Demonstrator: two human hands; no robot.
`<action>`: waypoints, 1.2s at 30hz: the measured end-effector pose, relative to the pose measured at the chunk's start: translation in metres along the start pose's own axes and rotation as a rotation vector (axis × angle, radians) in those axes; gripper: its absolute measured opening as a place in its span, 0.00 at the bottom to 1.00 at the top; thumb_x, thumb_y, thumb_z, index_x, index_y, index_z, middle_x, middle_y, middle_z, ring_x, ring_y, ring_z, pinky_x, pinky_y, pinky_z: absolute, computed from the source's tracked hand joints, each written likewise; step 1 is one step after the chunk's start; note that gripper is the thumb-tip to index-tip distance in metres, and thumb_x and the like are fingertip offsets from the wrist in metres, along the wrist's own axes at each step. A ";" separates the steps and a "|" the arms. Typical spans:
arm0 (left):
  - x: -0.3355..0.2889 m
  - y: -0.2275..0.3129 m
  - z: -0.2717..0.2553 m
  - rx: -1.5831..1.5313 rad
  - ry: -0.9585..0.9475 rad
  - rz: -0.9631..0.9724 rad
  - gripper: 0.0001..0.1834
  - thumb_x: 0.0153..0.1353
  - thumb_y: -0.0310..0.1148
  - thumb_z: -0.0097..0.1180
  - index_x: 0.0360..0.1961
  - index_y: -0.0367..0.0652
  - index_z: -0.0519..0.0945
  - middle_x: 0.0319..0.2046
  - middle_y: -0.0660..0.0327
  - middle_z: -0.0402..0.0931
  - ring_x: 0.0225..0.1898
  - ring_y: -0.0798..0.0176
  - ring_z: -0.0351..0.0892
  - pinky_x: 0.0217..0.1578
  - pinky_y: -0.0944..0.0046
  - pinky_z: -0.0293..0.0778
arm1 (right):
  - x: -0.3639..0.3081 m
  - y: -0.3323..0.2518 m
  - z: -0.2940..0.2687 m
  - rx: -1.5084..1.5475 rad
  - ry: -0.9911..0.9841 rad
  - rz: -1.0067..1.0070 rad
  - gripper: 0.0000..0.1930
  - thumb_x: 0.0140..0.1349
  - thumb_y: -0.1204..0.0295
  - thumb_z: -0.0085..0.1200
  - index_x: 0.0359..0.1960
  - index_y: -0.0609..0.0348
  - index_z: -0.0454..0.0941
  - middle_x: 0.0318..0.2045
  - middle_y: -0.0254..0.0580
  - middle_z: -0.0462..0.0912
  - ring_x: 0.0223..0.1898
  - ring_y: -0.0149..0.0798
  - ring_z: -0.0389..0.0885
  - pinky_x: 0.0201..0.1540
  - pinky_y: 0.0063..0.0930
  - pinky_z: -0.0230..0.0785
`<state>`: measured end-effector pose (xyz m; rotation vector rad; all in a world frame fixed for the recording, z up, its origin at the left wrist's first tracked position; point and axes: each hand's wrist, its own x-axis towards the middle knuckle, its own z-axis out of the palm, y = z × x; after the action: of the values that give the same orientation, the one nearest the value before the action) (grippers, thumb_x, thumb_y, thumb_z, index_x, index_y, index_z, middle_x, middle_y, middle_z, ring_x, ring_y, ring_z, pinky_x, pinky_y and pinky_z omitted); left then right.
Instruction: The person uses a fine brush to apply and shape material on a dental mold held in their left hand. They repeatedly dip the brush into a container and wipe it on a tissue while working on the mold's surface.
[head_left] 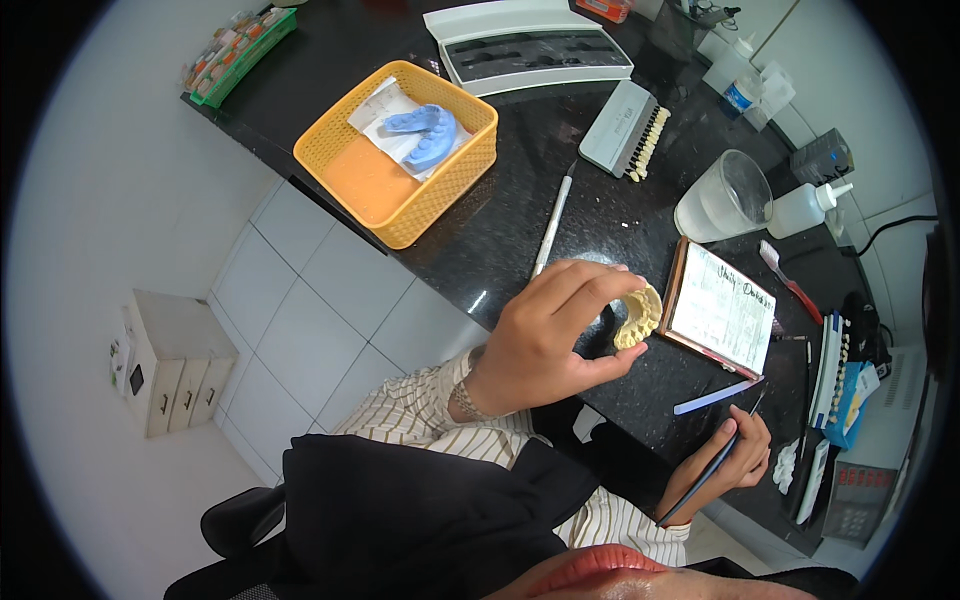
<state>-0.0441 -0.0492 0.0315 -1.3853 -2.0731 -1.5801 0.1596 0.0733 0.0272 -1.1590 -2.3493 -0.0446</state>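
Note:
My left hand (550, 335) is closed round a yellow dental cast (640, 315), gripping its edges between the thumb and the fingers. The row of teeth on the cast shows; part of its back is hidden by my fingers. Lower right, my right hand (728, 462) holds a thin dark-handled brush (708, 470) like a pen. Its slim tip points up and away, past a lavender stick (712, 397) on the black counter (520, 150). Beside the cast lies a brown-edged flat case (722, 308) with a handwritten sheet on it. The brush and the cast are well apart.
A yellow basket (400, 225) holds a blue dental impression (432, 140) on paper. Further along lie a white-handled knife (553, 225), a tooth shade guide (620, 130), a clear cup of water (722, 200), a squeeze bottle (800, 210), a toothbrush (790, 280) and an open white case (530, 60).

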 end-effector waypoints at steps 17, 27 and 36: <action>0.001 0.000 -0.013 -0.125 -0.045 -0.013 0.25 0.40 0.32 0.68 0.43 0.43 0.75 0.39 0.59 0.75 0.42 0.58 0.76 0.44 0.62 0.72 | 0.006 -0.020 -0.009 -0.007 0.139 -0.085 0.09 0.64 0.71 0.42 0.35 0.62 0.74 0.33 0.39 0.75 0.38 0.41 0.72 0.47 0.35 0.55; 0.000 0.000 -0.017 -0.173 -0.027 -0.019 0.25 0.40 0.32 0.68 0.43 0.43 0.75 0.39 0.58 0.74 0.41 0.58 0.76 0.44 0.62 0.72 | 0.006 -0.024 -0.013 0.097 0.082 -0.054 0.10 0.64 0.70 0.41 0.34 0.61 0.74 0.34 0.41 0.74 0.41 0.40 0.71 0.51 0.37 0.51; 0.002 0.005 -0.023 -0.165 -0.034 -0.035 0.25 0.39 0.32 0.67 0.42 0.44 0.75 0.38 0.59 0.75 0.41 0.58 0.76 0.43 0.63 0.73 | 0.007 -0.029 -0.019 0.126 0.074 -0.050 0.10 0.64 0.70 0.41 0.33 0.62 0.74 0.33 0.41 0.74 0.39 0.41 0.71 0.49 0.37 0.52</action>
<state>-0.0502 -0.0673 0.0455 -1.4447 -2.0364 -1.7897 0.1425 0.0555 0.0528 -1.0206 -2.2807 0.0422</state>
